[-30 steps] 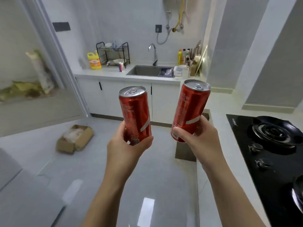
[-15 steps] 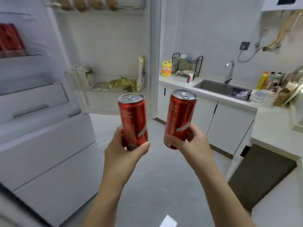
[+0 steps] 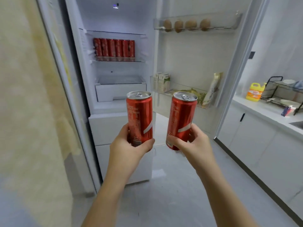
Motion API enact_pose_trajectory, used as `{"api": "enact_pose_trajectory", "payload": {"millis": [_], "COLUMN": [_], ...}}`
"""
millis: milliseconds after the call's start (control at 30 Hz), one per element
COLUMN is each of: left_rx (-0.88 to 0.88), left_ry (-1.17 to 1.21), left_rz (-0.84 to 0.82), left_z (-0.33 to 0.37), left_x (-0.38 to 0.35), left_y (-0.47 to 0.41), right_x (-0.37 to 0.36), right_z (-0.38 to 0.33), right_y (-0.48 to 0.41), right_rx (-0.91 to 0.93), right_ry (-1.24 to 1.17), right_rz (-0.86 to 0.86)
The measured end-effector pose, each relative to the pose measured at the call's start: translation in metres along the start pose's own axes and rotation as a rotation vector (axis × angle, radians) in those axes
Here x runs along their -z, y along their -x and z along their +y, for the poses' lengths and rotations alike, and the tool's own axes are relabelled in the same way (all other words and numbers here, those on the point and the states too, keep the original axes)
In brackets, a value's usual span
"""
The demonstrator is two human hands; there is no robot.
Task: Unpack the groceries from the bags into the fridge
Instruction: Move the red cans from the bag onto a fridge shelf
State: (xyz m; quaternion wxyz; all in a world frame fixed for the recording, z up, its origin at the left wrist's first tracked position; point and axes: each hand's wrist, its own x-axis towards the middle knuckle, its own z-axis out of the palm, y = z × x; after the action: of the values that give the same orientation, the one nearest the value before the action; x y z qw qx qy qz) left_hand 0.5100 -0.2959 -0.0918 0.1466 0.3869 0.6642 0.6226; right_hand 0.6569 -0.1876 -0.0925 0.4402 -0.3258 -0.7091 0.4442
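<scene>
Just above the curled fingers (image 3: pixel 147 143) of the left hand (image 3: pixel 129 149) the left can (image 3: pixel 139 117) stands upright, gripped round its base. The right can (image 3: pixel 182 118), tilted a little, is clasped low by the right hand (image 3: pixel 193 145) in the same way. Holding them low probably leaves the bodies free to slide onto a shelf. Beyond the fingertips and higher up, in the open fridge (image 3: pixel 114 18), a row of matching cans (image 3: pixel 114 47) lines the glass shelf (image 3: pixel 118 61), likely where these belong. Right of the right fingers, the door (image 3: pixel 188 59) carries kiwis (image 3: pixel 185 24) and cartons (image 3: pixel 161 82).
</scene>
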Motion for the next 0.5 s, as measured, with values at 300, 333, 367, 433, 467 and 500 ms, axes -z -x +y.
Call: {"api": "enact_pose_trajectory", "payload": {"millis": [300,333,367,433,467,500], "left_rx": [-0.064,-0.071,-0.08,-0.096,-0.101,-0.104], "left_ry": [-0.077,-0.081,-0.085,-0.087,-0.085,-0.086], "left_rz": [0.125,0.125,0.126,0.129,0.125,0.118], "left_z": [0.016,0.019,0.021,0.023,0.023,0.024], "left_x": [0.036,0.039,0.041,0.045,0.046,0.046], "left_y": [0.002,0.001,0.0,-0.002,-0.003,-0.004], "right_x": [-0.022,-0.023,-0.025,-0.027,-0.028,-0.029], "right_z": [-0.025,-0.028,-0.031,-0.035,-0.036,-0.037], "right_y": [-0.002,-0.003,-0.005,-0.007,-0.007,-0.008], "right_rx": [0.072,0.074,0.079,0.095,0.101,0.104], "right_ry": [-0.07,-0.079,-0.089,-0.099,-0.097,-0.095], "right_rz": [-0.058,-0.051,-0.049,-0.056,-0.063,-0.067]}}
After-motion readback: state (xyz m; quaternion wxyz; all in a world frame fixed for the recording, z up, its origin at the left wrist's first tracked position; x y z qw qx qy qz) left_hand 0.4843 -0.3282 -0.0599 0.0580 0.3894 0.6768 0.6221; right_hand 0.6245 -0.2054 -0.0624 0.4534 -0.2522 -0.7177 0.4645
